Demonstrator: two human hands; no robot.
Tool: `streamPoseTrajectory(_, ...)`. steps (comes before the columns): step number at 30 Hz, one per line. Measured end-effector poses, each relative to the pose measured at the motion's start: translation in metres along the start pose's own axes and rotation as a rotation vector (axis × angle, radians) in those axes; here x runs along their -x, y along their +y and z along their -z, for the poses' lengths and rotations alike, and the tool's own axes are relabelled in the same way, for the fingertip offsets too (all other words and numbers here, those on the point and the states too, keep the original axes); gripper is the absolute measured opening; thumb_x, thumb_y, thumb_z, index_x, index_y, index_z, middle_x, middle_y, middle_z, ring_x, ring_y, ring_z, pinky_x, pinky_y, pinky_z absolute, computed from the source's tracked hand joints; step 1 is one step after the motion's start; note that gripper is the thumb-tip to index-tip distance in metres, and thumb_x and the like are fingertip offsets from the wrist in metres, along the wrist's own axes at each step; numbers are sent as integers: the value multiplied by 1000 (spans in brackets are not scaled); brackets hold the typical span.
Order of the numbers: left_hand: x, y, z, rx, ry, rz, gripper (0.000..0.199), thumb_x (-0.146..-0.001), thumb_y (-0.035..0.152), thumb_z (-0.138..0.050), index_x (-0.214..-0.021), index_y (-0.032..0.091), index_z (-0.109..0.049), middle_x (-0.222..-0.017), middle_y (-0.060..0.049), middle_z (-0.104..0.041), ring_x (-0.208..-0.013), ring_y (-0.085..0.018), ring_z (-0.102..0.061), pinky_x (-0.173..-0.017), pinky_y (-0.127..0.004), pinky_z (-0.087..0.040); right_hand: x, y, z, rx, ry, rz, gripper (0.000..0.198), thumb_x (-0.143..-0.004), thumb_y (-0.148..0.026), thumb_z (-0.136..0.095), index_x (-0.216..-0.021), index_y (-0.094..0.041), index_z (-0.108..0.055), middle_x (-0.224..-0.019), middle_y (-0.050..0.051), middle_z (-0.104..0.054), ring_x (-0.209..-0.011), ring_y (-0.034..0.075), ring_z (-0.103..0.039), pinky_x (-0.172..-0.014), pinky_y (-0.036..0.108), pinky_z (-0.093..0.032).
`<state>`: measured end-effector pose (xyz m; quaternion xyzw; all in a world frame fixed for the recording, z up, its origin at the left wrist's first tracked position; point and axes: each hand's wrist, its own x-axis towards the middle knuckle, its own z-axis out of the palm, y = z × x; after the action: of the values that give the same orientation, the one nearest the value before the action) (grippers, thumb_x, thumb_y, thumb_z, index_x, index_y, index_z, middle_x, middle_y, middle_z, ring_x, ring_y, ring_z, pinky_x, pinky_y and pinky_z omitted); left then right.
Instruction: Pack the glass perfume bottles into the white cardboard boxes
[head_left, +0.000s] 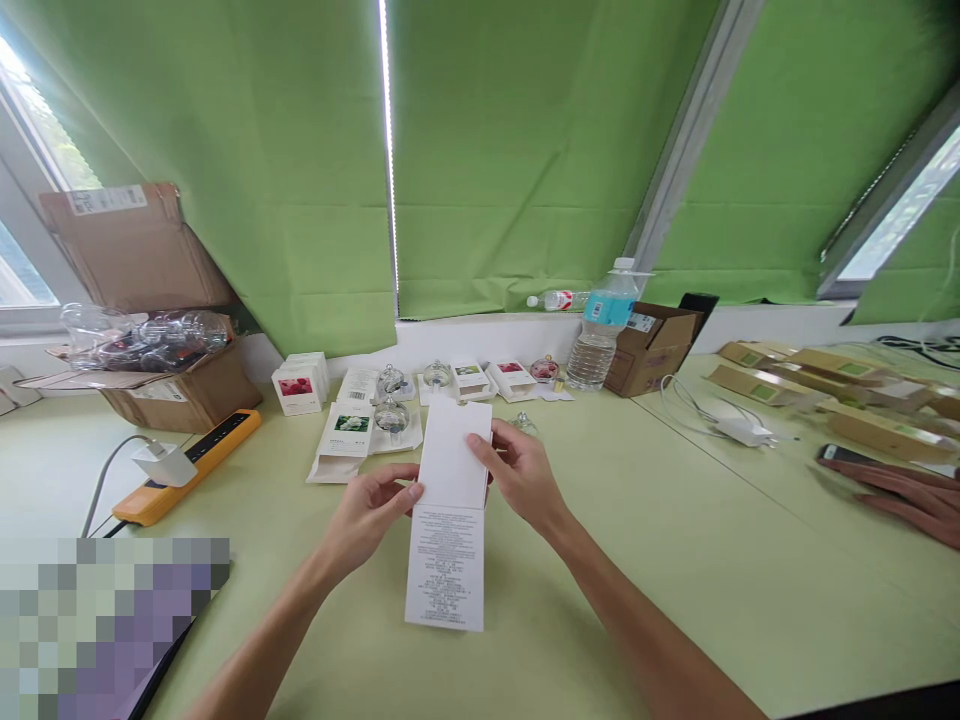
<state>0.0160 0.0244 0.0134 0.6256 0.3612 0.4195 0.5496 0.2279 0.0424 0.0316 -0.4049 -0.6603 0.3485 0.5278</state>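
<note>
In the middle of the head view, my left hand (379, 505) and my right hand (517, 468) hold a white folding card (453, 455) upright between them. Its upper part is blank, and a lower panel covered in small printed text hangs down toward me. The left thumb and fingers pinch its left edge; the right thumb presses on its face near the right edge. Whether it is a flattened carton or a leaflet I cannot tell. Behind it stand small glass bottles (391, 418) and white flower-print boxes (346, 435). Another bottle (525, 424) is partly hidden by my right hand.
On the left are an orange power strip (225, 435) with a charger and a cardboard box (187, 395) of clear plastic items. A large water bottle (592, 350) and a small carton (652, 350) stand at the back. Several brown boxes (892, 428) lie right.
</note>
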Motion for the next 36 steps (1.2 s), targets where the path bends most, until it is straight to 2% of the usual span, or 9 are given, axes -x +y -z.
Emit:
streamPoseTrajectory(5, -1, 1, -1, -3, -9, -1, 39, -86, 35, -58, -122, 19, -60, -98, -7, -72, -87, -22, -65, -81, -35, -50, 0, -1, 1, 66, 7, 18, 27, -86, -45, -54, -86, -19, -61, -85, 3, -61, -67, 15, -55, -51, 24, -44)
streamPoseTrajectory(11, 0, 3, -2, 18, -8, 1, 39, -85, 35, -59, -121, 19, -60, -103, -8, -70, -92, -24, -65, -82, -36, -50, 0, -1, 0, 133, -24, 57, 28, -86, -44, -54, -75, -19, -59, -78, 3, -62, -67, 16, -56, -56, 26, -46)
streamPoseTrajectory(22, -1, 2, -1, 35, -18, 10, 42, -83, 37, -61, -121, 19, -61, -98, -8, -72, -89, -25, -66, -83, -37, -51, -1, -2, 2, 179, 6, 138, 23, -87, -37, -54, -75, -20, -62, -81, 4, -64, -75, 18, -58, -68, 30, -47)
streamPoseTrajectory(31, 0, 4, 0, 35, 12, -3, 45, -83, 37, -61, -123, 18, -59, -105, -9, -71, -93, -26, -66, -82, -36, -50, 2, -1, -1, 233, -91, 183, 24, -88, -32, -54, -71, -19, -65, -82, 4, -64, -83, 20, -59, -76, 33, -45)
streamPoseTrajectory(36, -1, 4, 2, 29, 25, -10, 46, -83, 37, -61, -124, 19, -58, -104, -8, -71, -91, -25, -66, -84, -37, -50, 2, -2, -2, 187, -73, 152, 17, -87, -33, -54, -83, -20, -65, -89, 5, -66, -82, 20, -60, -74, 32, -47)
